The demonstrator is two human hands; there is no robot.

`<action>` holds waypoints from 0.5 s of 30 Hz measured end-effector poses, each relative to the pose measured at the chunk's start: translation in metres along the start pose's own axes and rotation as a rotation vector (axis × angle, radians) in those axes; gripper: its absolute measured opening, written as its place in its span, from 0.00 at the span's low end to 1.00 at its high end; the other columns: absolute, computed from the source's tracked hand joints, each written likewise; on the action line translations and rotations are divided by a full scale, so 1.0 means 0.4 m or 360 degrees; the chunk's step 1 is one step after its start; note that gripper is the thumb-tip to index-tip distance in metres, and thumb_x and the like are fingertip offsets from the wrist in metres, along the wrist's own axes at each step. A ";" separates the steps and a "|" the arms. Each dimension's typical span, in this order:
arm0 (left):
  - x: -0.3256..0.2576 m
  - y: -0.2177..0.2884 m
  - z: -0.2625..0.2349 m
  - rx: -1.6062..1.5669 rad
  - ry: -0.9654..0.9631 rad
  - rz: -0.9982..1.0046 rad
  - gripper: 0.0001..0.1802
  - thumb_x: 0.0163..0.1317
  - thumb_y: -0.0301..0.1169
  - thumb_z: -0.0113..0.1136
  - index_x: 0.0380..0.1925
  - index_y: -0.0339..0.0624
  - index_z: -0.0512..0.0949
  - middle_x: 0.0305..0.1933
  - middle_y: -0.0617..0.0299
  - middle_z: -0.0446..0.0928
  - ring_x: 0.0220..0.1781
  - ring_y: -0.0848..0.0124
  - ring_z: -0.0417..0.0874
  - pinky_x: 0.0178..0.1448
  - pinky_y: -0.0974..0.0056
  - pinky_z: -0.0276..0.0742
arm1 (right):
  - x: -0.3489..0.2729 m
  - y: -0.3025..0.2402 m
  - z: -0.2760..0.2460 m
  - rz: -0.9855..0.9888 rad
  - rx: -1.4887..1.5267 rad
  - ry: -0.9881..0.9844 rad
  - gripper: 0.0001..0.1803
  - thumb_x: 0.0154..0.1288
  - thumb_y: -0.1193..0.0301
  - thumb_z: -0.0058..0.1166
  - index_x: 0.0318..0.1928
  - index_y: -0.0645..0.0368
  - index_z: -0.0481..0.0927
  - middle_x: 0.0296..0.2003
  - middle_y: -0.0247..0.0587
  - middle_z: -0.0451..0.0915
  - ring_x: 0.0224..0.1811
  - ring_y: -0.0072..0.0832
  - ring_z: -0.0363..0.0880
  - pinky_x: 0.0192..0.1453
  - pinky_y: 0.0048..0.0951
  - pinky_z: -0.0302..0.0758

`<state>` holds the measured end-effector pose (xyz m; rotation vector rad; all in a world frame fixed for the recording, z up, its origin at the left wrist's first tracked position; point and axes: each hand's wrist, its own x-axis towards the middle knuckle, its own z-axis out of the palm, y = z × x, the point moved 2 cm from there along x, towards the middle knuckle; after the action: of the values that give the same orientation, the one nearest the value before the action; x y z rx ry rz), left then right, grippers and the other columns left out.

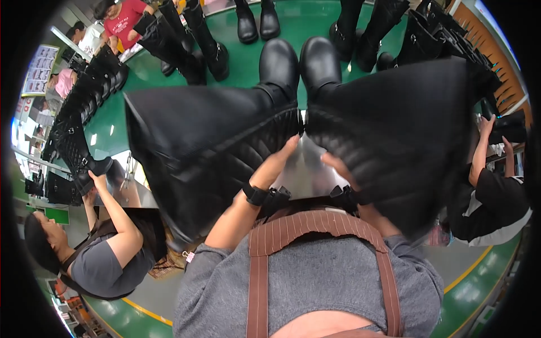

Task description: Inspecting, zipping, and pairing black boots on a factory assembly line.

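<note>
A pair of tall black leather boots is held up in front of me, toes pointing away and wide shafts flaring toward me. My left hand (276, 161) is closed round the left boot (203, 121) near its ankle, thumb along the quilted inner side. The fingers go out of sight beneath the shaft. Likewise, my right hand (340, 168) grips the right boot (394, 118) by its quilted part, its thumb slightly smeared and its fingers hidden. The two rounded toes lie side by side, close together. A dark band with a small black device is on each wrist.
More black boots (213, 50) stand along the green worktable (107, 132), left, right and beyond. At left, a co-worker (107, 253) handles a buckled boot (76, 149). Another person (490, 197) at right holds a dark boot. People in red and white are at the far left.
</note>
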<state>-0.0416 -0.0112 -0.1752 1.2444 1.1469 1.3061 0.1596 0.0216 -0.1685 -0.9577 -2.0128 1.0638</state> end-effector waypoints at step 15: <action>0.012 0.121 -0.109 -0.0324 -0.0234 0.0376 0.34 0.68 0.38 0.54 0.69 0.44 0.53 0.62 0.57 0.68 0.57 0.69 0.74 0.64 0.57 0.68 | 0.203 0.170 -0.033 0.0064 0.2584 -0.0751 0.29 0.74 0.48 0.40 0.60 0.60 0.71 0.55 0.44 0.77 0.56 0.31 0.76 0.63 0.40 0.71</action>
<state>-0.0868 -0.0115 -0.1283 1.3281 0.7599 1.4397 0.1483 0.1214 -0.2046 0.1718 -0.7397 2.3852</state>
